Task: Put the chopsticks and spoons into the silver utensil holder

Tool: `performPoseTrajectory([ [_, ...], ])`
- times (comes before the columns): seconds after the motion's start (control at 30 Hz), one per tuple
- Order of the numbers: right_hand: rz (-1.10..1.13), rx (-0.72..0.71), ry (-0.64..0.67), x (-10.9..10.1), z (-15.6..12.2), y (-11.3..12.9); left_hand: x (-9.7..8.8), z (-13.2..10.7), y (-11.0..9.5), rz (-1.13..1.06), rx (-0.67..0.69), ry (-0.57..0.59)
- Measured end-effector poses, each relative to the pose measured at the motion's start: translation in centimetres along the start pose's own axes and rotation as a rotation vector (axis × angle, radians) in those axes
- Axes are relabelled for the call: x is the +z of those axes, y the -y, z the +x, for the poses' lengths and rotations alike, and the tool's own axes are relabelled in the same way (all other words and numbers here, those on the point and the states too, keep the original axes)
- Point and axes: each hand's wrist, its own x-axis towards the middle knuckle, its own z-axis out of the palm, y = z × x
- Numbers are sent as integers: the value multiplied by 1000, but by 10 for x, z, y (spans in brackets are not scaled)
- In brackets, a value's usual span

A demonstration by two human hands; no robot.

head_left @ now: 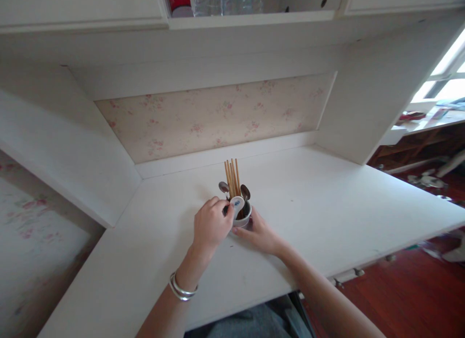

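A small white cup [241,223] stands on the white desk and holds several wooden chopsticks [232,177] upright. Two metal spoons lean out of it, one spoon [223,187] on the left and the other spoon [245,191] on the right. My left hand [212,222] pinches a white ceramic spoon [237,203] with a blue mark, its bowl end up at the cup's mouth. Around the cup's right and near side curls my right hand [262,233], thumb in front. The ceramic spoon's lower end is partly hidden.
The desk [308,197] has a wallpapered back panel [218,115] and white side panels. An overhead shelf [250,21] holds a red container [180,1] and clear plastic bottles [227,1]. A window [445,79] is at the right, above a cluttered ledge.
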Motion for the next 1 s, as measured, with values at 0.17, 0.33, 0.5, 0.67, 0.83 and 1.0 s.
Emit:
performPoseTrajectory([
  [0.17,-10,-4,1,0,0,2,-2,-2,4,-64,-12,-8],
  [0.33,-25,4,-1,0,0,1,2,-7,10,-242,-36,-62],
  [0.5,-37,12,-6,-1,0,2,14,-17,22,-574,-123,-54],
  [0.67,-17,-26,22,-1,0,4,31,-28,28,-832,-105,110],
  [0.83,-87,-59,25,1,-1,0,54,-31,20,-983,-143,165],
  [1.0,-176,6,58,1,-3,-1,60,-32,19,-934,-145,171],
])
